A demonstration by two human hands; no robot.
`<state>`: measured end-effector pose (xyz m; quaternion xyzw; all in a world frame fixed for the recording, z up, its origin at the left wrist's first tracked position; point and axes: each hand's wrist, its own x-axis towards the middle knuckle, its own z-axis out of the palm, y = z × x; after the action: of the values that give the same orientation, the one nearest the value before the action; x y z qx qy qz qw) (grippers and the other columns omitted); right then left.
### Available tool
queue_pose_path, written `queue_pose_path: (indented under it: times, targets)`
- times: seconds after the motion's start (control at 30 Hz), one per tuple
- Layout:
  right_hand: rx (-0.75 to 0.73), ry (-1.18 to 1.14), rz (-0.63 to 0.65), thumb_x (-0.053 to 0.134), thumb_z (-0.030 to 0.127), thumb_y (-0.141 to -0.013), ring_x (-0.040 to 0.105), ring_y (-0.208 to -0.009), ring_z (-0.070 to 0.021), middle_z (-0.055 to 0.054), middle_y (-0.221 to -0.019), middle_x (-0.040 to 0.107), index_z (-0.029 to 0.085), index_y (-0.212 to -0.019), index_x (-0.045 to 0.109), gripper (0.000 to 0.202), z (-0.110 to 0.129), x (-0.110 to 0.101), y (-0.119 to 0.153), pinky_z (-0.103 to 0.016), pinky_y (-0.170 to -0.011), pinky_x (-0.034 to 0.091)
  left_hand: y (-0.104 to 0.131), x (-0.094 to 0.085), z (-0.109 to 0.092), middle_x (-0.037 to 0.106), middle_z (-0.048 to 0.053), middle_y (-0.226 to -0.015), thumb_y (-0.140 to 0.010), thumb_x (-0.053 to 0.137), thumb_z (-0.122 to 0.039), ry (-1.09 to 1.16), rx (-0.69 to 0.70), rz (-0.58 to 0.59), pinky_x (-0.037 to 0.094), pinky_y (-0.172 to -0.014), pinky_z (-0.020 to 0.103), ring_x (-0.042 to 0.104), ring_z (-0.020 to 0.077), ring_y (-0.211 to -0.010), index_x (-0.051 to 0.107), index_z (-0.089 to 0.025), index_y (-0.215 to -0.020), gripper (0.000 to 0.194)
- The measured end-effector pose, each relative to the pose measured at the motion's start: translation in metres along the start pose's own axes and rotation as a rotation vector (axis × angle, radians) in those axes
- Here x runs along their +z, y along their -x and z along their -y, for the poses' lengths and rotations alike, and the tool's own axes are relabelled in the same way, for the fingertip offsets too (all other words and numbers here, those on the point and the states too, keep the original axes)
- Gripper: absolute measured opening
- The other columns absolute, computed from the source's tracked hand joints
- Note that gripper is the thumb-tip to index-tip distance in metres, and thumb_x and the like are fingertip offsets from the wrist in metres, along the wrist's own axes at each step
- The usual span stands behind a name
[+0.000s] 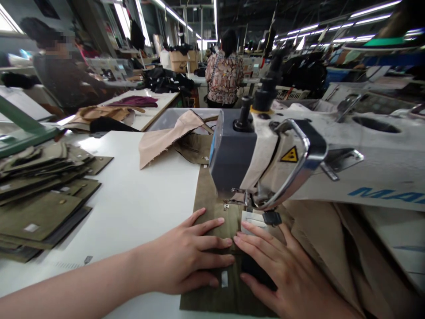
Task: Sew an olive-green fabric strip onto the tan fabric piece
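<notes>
An olive-green fabric piece [212, 190] lies flat on the white table, running under the head of a sewing machine [232, 150]. On its left part rests my left hand [199, 252], fingers spread and pressing lightly. My right hand [275, 261] lies over the fabric's right side, fingers stretched out close to the presser foot [247, 204]. A small white label [225, 279] sits on the olive fabric below my left fingertips. Beige cloth [315, 235] bunches to the right, beside my right hand. A dark patch shows under my right palm, partly hidden.
Stacked olive fabric pieces [43, 208] lie at the left near a green metal stand [26, 115]. Behind the machine, beige and olive cloth [169, 137] hangs over a grey bin [159, 117]. Two people sit farther back at other workstations.
</notes>
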<state>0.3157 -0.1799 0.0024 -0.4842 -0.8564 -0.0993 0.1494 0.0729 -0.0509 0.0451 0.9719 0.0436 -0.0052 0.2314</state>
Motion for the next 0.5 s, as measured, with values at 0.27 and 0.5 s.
queue_pose_path:
  times: [0.27, 0.5]
  targets:
    - [0.13, -0.111, 0.058, 0.041, 0.034, -0.104, 0.058, -0.123, -0.0271, -0.005, -0.134, 0.062, 0.023, -0.144, 0.043, 0.041, -0.015, 0.011, -0.011, -0.064, -0.116, 0.028, -0.01, -0.002, 0.022, 0.059, 0.0, -0.145, -0.103, 0.05, -0.039, -0.02, -0.017, -0.025, 0.01, -0.127, 0.056, 0.041, 0.0308, -0.145, 0.057, -0.029, -0.14, 0.039]
    - [0.162, -0.077, -0.043, 0.027, 0.042, -0.108, 0.066, -0.098, -0.0277, -0.009, -0.114, 0.07, 0.019, -0.132, 0.057, 0.044, -0.03, 0.016, -0.027, -0.048, -0.079, 0.056, -0.02, -0.008, 0.036, 0.06, 0.01, -0.136, -0.103, 0.049, -0.029, -0.047, -0.034, -0.044, 0.024, -0.123, 0.053, 0.044, 0.029, -0.14, 0.059, -0.025, -0.138, 0.037]
